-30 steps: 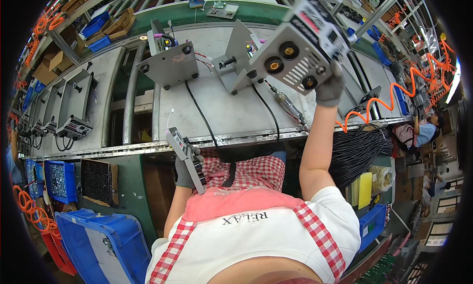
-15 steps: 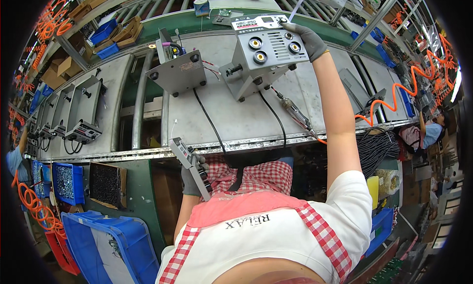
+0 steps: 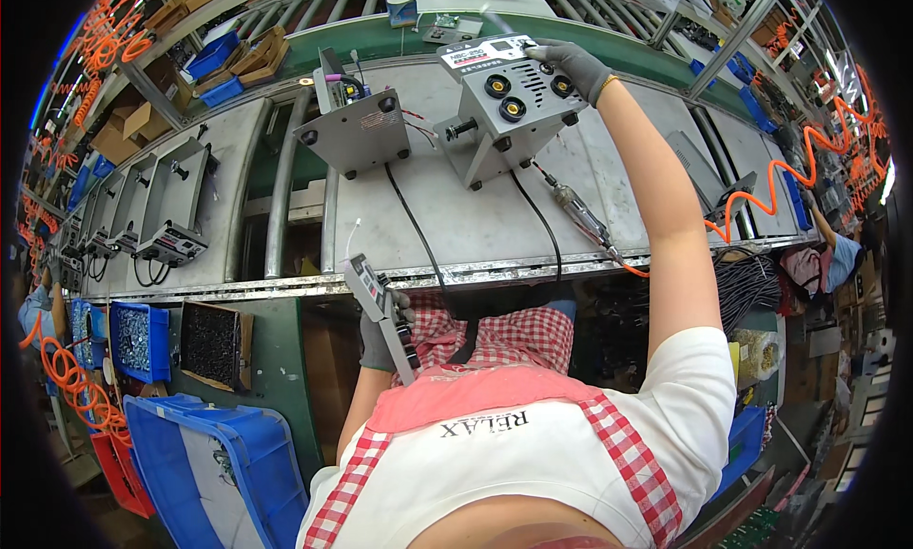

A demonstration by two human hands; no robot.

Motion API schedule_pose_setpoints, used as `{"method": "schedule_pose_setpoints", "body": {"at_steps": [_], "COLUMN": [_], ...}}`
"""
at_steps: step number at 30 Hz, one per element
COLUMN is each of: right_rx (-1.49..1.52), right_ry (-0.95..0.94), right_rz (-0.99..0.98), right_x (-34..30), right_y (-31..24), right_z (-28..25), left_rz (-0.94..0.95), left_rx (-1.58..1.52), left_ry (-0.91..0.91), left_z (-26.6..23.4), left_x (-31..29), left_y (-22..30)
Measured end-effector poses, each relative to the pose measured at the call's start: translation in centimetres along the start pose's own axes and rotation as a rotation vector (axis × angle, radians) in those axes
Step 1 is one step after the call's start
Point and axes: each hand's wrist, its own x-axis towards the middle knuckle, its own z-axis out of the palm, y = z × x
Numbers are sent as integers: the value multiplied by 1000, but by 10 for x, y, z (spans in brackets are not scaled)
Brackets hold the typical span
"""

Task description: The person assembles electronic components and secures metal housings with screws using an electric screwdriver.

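Note:
My gloved right hand (image 3: 578, 70) is closed over the upper right corner of a grey machine front panel (image 3: 504, 85). This panel has round black sockets, vent slots and a small display strip, and stands at the front of a grey metal chassis (image 3: 483, 162). A white strip, blurred, sticks up by its top edge. Low over my lap, my gloved left hand (image 3: 380, 340) grips a second grey front panel (image 3: 378, 311), seen nearly edge-on, with a thin white lead at its top. Most left-hand fingers are hidden behind it.
A second chassis (image 3: 357, 135) with wiring stands left on the metal bench. An inline power screwdriver (image 3: 575, 214) on an orange coiled hose lies right. More chassis units (image 3: 171, 202) line the far left. Blue screw bins (image 3: 139, 342) and a large blue crate (image 3: 214, 463) sit lower left.
The panel under my right hand has tipped to a more upright angle, and the white strip has swung left. My left hand still holds its panel. The whole view has shifted slightly.

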Motion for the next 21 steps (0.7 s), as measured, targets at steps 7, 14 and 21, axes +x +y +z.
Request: {"method": "schedule_pose_setpoints", "body": {"at_steps": [7,14,21], "right_rx": [-688,-820,-1454], "right_ry": [428,475,877], "right_rz": [-134,-28,-81], "right_x": [5,12,-15], "right_y": [-9,-12,-25], "right_z": [25,34,70], "left_rz": [-83,-115,-204], "left_rx": [-27,-44,-171], "left_ry": [10,-49,-174], "left_z": [-3,3,4], "left_x": [-6,4,14], "left_y": [-6,-6,-3]}}
